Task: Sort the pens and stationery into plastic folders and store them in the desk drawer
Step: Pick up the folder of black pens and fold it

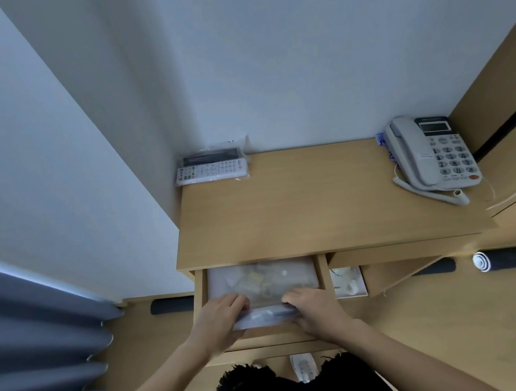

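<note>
Inside open drawer (200, 290), both hands (222, 317) gripping folder (262, 284) front edge

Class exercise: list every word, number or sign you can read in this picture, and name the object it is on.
"1 2 3 4 5 6 7 8 9 * 0 #": keypad of the telephone.
Telephone display and small label: too blurred to read.
Remote control buttons and red logo: too small to read.
Plastic folder in the drawer: no readable text.
</note>
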A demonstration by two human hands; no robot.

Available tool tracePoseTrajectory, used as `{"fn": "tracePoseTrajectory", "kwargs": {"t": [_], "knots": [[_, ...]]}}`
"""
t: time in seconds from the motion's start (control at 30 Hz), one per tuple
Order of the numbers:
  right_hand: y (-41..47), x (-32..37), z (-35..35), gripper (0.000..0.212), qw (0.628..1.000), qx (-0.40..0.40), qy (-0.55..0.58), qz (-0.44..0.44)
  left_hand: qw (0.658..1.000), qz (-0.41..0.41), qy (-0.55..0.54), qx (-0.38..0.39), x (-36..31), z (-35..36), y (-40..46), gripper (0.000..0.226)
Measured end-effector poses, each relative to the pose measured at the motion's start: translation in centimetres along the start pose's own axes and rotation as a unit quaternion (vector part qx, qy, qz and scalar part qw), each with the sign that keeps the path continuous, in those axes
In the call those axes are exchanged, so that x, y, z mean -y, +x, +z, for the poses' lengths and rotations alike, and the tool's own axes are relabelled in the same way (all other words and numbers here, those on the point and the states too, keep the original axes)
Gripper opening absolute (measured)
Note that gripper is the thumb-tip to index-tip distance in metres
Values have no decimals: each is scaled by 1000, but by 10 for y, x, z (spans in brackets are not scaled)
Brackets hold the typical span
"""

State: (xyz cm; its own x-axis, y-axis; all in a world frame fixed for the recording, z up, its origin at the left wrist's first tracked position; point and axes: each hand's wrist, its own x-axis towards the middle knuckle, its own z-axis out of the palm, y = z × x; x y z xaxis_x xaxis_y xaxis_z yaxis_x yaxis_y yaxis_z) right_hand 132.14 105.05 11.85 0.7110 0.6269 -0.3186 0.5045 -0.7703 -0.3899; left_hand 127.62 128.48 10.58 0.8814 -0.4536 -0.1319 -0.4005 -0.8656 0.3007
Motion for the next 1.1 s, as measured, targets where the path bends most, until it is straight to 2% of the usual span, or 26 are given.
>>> {"fn": "tracePoseTrajectory", "kwargs": {"t": [0.2,0.33,0.5,0.6,0.7,0.83,1.0,1.1], "knots": [[6,4,4,21,1000,14,-19,-4,998,-48,10,45,2,7,1,70],[7,4,5,21,999,31,-35,-5,992,-85,3,88,-1,9,8,40],[10,2,6,22,998,57,-39,-6,985,-102,-12,139,-3,2,11,38],[7,1,9,22,998,56,-36,-6,988,-95,-24,117,-2,3,8,36],[2,2,13,22,999,49,-13,1,987,-84,-47,126,1,6,4,46],[-2,2,19,26,999,43,10,14,979,-77,-109,155,2,-1,-3,92],[-3,3,23,27,997,52,46,41,966,-80,-167,182,5,-2,-10,91],[-3,1,20,36,993,74,76,57,957,-90,-180,209,6,3,-14,93]]}}
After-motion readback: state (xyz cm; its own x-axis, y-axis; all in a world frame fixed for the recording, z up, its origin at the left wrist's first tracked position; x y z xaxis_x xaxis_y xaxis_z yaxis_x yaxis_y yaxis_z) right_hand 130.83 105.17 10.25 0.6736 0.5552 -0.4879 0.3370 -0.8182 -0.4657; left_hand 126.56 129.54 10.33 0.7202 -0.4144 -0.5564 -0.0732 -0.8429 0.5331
